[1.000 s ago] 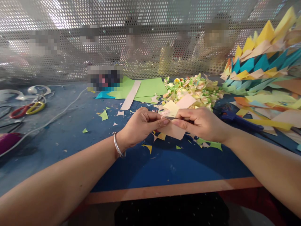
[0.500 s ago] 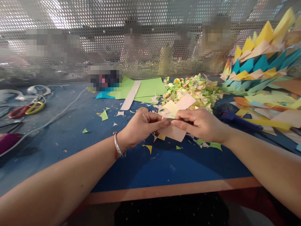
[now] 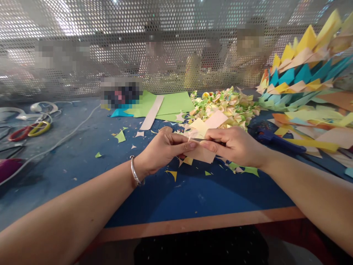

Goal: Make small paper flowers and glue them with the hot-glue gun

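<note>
Above the middle of the blue table, my left hand (image 3: 165, 149) pinches a pale pink paper piece (image 3: 203, 156) between thumb and finger. Facing it, almost fingertip to fingertip, my right hand (image 3: 235, 146) is also closed in a pinch. A thin dark edge shows between the two hands, but I cannot tell what it belongs to. Just behind my fingers are a cream paper piece (image 3: 199, 126) and another pale pink strip (image 3: 217, 119). Small paper offcuts lie under and around both hands, among them a yellow scrap (image 3: 173, 175).
Beyond my hands rises a heap of paper clippings (image 3: 226, 105). Green sheets (image 3: 176, 101) bear a pale strip (image 3: 152, 112). At right are a blue-handled tool (image 3: 278, 140), loose strips and a layered paper piece (image 3: 303, 75). Scissors (image 3: 40, 129) and a white cable (image 3: 66, 138) occupy the left.
The view has shifted slightly. The lower pale pink piece has tilted a little, and my fingertips have closed up slightly; both hands keep their pinch.
</note>
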Tool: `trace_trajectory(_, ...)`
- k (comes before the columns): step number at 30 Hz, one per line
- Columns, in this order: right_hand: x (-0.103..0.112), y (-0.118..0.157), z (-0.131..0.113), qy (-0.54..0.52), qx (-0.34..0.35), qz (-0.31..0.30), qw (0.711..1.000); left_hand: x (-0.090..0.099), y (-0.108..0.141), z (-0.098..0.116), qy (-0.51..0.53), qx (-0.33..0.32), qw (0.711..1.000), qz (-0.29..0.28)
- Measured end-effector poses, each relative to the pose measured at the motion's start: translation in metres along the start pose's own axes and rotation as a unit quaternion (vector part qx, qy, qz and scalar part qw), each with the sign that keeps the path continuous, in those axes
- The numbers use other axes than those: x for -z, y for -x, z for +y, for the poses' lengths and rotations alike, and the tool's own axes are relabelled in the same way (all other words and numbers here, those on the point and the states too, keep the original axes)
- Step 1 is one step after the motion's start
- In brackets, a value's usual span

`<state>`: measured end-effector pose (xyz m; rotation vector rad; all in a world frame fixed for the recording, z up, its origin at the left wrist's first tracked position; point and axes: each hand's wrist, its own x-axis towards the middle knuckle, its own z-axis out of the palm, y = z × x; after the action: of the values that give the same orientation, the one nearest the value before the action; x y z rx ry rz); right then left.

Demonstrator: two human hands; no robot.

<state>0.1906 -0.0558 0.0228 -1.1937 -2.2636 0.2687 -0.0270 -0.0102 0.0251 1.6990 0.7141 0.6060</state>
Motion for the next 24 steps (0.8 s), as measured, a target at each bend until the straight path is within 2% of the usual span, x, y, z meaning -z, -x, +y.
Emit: trace_trajectory(24, -0.0005, -0.0003, -0.0004, -0.002, -0.008, -0.012, 1.0, 0.0012, -0.0039, -0.0074, -0.114, -0.056, 0.992, -0.01)
